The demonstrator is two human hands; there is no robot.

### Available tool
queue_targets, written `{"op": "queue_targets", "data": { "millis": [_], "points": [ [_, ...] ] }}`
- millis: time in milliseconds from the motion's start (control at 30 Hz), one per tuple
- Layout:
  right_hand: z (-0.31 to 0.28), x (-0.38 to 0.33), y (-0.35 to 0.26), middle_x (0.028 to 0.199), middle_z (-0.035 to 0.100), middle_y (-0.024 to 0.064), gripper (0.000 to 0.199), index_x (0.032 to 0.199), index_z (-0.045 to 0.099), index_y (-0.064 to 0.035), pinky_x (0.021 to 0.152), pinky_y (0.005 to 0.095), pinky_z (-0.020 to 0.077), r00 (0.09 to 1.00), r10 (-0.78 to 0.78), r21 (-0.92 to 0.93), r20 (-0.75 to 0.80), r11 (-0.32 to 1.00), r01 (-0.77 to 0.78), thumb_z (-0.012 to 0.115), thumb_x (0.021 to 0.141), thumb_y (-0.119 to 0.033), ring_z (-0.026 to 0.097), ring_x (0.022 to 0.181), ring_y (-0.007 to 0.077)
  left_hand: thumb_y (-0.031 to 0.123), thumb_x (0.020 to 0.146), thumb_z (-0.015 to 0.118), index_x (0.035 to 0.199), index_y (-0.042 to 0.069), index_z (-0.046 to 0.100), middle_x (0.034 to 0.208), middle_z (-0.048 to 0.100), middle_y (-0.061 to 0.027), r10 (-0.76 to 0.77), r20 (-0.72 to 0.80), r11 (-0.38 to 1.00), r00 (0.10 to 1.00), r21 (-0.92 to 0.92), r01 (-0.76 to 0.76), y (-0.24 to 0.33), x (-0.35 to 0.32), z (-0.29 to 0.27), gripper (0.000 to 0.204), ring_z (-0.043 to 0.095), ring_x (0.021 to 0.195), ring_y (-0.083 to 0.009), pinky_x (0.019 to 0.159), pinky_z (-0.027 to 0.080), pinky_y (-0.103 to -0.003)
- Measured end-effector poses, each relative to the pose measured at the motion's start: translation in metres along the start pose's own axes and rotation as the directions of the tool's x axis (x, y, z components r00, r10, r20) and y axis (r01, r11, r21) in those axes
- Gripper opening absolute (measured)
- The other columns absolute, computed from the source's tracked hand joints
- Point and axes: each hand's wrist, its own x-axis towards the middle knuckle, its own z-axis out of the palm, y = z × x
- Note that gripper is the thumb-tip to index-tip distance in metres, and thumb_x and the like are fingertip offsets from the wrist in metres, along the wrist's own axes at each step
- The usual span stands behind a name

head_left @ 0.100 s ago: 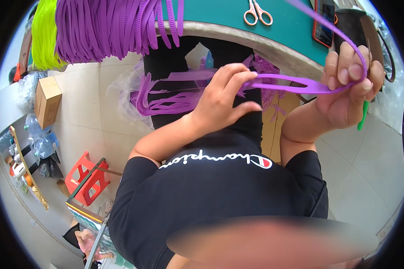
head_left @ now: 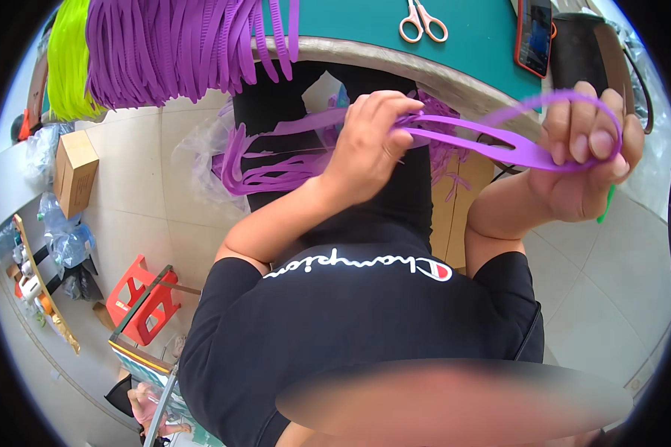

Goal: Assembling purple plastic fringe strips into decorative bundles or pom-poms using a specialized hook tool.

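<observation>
A purple rubbery strap (head_left: 525,151) with a long slit stretches between my two hands above my lap. My left hand (head_left: 367,149) pinches its slit end between thumb and fingers. At the other end my right hand (head_left: 585,160) has its fingers curled round the strap, and the free tail loops back over the fingers, blurred by motion. A thin green object (head_left: 608,203) sticks out below the right hand, mostly hidden, so its kind cannot be told. Across my thighs, under the left forearm, lies a bundle of similar purple straps (head_left: 276,175).
Many purple straps (head_left: 164,52) and lime-green straps (head_left: 67,71) hang over the edge of the green-topped table (head_left: 343,18). Scissors (head_left: 423,21) and a phone (head_left: 534,37) lie on it. A carton (head_left: 75,173) and red stool (head_left: 143,299) stand on the floor to the left.
The strap's tail has swung from pointing up and away to curling back leftward. My left thumb has closed onto the slit end. The right hand has dropped slightly.
</observation>
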Motion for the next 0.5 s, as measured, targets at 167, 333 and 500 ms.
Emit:
{"op": "queue_targets", "data": {
  "millis": [167, 333, 500],
  "points": [
    [-0.009, -0.014, -0.012, 0.091, 0.049, 0.0034, 0.018, 0.085, 0.046, -0.0104, 0.060, 0.0249, 0.0436, 0.995, 0.003, 0.053, -0.100, 0.999, 0.003, 0.060, 0.093, -0.019, 0.046, 0.075, 0.0128, 0.015, 0.093, 0.056, 0.097, 0.004, 0.063, 0.084, 0.060, -0.0071, -0.181, 0.120, 0.971, 0.976, -0.135, 0.197, -0.010, 0.000, 0.002, 0.013, 0.053, 0.083, -0.0233, 0.077, 0.042, -0.032],
    [-0.053, -0.028, -0.062, 0.076, 0.050, -0.0010, 0.022, 0.078, 0.055, -0.0079, 0.065, 0.0237, 0.0384, 0.914, -0.093, 0.275, -0.395, 0.937, 0.215, 0.074, 0.082, -0.018, 0.046, 0.073, 0.0105, 0.004, 0.082, 0.063, 0.082, 0.004, 0.062, 0.078, 0.059, -0.0101, -0.235, -0.032, 0.969, 0.971, 0.070, 0.237, -0.033, -0.017, -0.008, 0.001, 0.054, 0.077, -0.0300, 0.071, 0.042, -0.038],
    [-0.128, -0.052, -0.181, 0.061, 0.055, -0.0014, 0.011, 0.065, 0.059, -0.0072, 0.074, 0.0243, 0.0407, 0.640, -0.466, -0.112, -0.612, 0.851, 0.513, 0.062, 0.075, -0.003, 0.048, 0.055, 0.0125, 0.007, 0.082, 0.061, 0.079, 0.005, 0.063, 0.080, 0.062, -0.0106, -0.330, -0.059, 0.851, 0.942, 0.413, 0.324, -0.099, -0.056, -0.040, 0.004, 0.055, 0.080, -0.0333, 0.073, 0.041, -0.043]
  ]
}}
